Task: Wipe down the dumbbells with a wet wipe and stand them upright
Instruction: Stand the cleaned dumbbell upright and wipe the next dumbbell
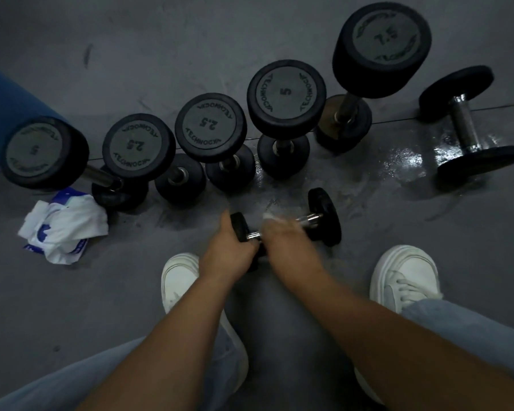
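A small black dumbbell with a chrome handle lies on its side on the grey floor in front of me. My left hand grips its near end plate. My right hand, blurred, is wrapped round the handle with a white wet wipe showing at the fingertips. Several black dumbbells stand upright in a row behind it. One more dumbbell lies on its side at the far right.
A crumpled white and blue wipe packet lies on the floor at the left. Wet patches shine on the floor near the right dumbbell. My white shoes are planted either side of my arms. A blue-clad leg stands at the far left.
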